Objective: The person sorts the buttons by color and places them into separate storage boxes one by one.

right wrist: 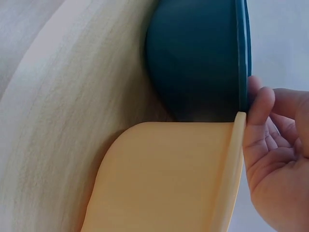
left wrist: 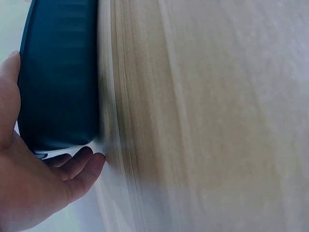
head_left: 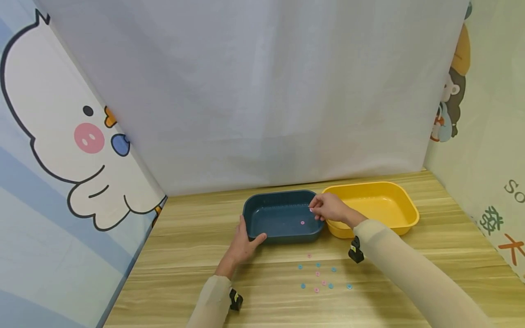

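Observation:
My left hand (head_left: 242,245) holds the front left corner of a dark blue plastic basin (head_left: 268,239), thumb at the front rim and fingers round the left end. The left wrist view shows its fingers (left wrist: 79,169) curled close by the basin's end. Over the basin's right rim, my right hand (head_left: 331,207) pinches a small pink button (head_left: 311,210) between thumb and fingertips; that button is hidden in the right wrist view. Another pink button (head_left: 302,222) lies inside the blue basin.
A yellow basin (head_left: 379,207) stands right against the blue one, beneath my right wrist. Several loose blue buttons (head_left: 318,264) and pink buttons (head_left: 317,274) are scattered on the wooden table (head_left: 184,273) in front. A white cloth (head_left: 266,114) hangs behind, with printed panels at both sides.

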Tool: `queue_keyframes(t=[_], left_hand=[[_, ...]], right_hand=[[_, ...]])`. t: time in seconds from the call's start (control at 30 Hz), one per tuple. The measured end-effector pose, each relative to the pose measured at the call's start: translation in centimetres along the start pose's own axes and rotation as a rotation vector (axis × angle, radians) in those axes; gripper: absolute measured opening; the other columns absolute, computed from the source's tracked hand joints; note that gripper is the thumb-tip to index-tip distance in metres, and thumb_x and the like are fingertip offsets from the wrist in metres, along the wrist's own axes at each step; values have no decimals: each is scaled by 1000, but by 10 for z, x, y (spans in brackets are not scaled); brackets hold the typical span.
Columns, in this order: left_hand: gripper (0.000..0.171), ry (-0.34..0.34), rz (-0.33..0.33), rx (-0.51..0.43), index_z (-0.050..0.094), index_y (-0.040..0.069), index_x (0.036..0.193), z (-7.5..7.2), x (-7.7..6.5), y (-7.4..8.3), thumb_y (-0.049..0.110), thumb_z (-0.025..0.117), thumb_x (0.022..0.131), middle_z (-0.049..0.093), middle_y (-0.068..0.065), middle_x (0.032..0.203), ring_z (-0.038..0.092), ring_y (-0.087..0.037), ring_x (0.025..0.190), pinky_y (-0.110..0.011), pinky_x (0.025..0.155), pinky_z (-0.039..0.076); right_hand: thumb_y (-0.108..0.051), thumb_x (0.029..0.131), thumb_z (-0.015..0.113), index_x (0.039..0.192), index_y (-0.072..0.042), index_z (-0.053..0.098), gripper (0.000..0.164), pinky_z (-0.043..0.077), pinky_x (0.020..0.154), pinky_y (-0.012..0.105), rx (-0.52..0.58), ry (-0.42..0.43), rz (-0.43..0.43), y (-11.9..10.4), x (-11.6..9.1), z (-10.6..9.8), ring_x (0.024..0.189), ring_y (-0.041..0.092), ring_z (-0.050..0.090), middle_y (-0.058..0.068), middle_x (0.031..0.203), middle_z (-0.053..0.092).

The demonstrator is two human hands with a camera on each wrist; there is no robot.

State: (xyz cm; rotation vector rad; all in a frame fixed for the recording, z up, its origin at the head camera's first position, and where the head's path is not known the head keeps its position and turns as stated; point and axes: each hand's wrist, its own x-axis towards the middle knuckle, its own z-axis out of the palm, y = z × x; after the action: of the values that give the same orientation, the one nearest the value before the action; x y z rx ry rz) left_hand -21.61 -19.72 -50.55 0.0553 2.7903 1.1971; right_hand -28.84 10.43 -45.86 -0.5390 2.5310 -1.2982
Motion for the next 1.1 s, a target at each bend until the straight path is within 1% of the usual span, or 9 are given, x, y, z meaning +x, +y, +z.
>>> queue_keyframes(t=[0.1, 0.17, 0.43, 0.7, 0.77, 0.83, 0.93, 1.03, 1.1], left_hand=[[98, 3, 1, 2, -6, 0, 150, 1, 0, 0, 44, 59, 92, 8, -29, 152, 17, -42, 138, -55, 107, 23], [98, 7, -1, 8, -5, -1, 150, 1, 1, 0, 44, 60, 91, 8, -29, 152, 18, -42, 138, -55, 107, 23], [99, 18, -5, 12, -5, 0, 150, 2, 1, 0, 44, 61, 91, 9, -29, 152, 18, -41, 138, -54, 107, 23], [99, 14, -10, -1, -6, 0, 150, 3, 1, 0, 43, 61, 91, 8, -29, 152, 18, -42, 138, -55, 107, 23], [99, 15, -5, -4, -5, 0, 150, 3, 2, -1, 43, 61, 91, 8, -30, 152, 18, -42, 138, -55, 107, 23], [99, 16, -6, -7, -5, 0, 150, 4, 3, -1, 43, 61, 91, 8, -29, 152, 17, -42, 138, -55, 107, 22], [99, 14, -6, -8, -6, 0, 150, 4, 3, -1, 43, 61, 91, 8, -29, 152, 17, -42, 138, -55, 107, 22], [99, 9, -13, -5, -6, 1, 150, 4, 1, -1, 43, 61, 91, 7, -30, 152, 16, -42, 138, -55, 107, 22], [98, 6, -15, -1, -6, 0, 150, 3, 1, -1, 43, 60, 91, 7, -30, 152, 17, -42, 138, -55, 107, 22]], right_hand=[[-3, 93, 58, 102, 8, 62, 14, 52, 59, 29, -3, 3, 10, 2, 2, 0, 66, 24, 62, 13, 83, 61], [-3, 93, 58, 102, 8, 62, 14, 52, 59, 29, -2, 3, 12, 2, 2, 0, 65, 23, 62, 13, 83, 61], [-2, 93, 57, 107, 10, 60, 18, 52, 58, 29, 16, 1, 10, 2, 2, 0, 65, 24, 62, 18, 86, 62], [-1, 93, 57, 108, 12, 59, 20, 52, 60, 27, 47, -5, -1, 3, -2, -1, 74, 35, 62, 17, 85, 62], [0, 92, 58, 107, 12, 60, 19, 52, 60, 28, 49, -3, -13, 3, -5, -2, 74, 35, 62, 16, 84, 62], [0, 91, 59, 106, 11, 60, 19, 52, 61, 28, 40, 0, -24, 3, -8, -3, 73, 33, 61, 15, 83, 62], [-1, 90, 60, 105, 10, 62, 18, 52, 64, 29, 17, 1, -39, 2, -14, -4, 71, 26, 60, 12, 82, 62], [-2, 90, 61, 103, 8, 63, 17, 51, 66, 30, -8, -9, -71, 2, -23, -5, 70, 19, 58, 11, 83, 62], [-2, 89, 62, 102, 6, 64, 15, 50, 67, 29, -21, -18, -100, 2, -29, -4, 70, 18, 57, 10, 83, 63]])
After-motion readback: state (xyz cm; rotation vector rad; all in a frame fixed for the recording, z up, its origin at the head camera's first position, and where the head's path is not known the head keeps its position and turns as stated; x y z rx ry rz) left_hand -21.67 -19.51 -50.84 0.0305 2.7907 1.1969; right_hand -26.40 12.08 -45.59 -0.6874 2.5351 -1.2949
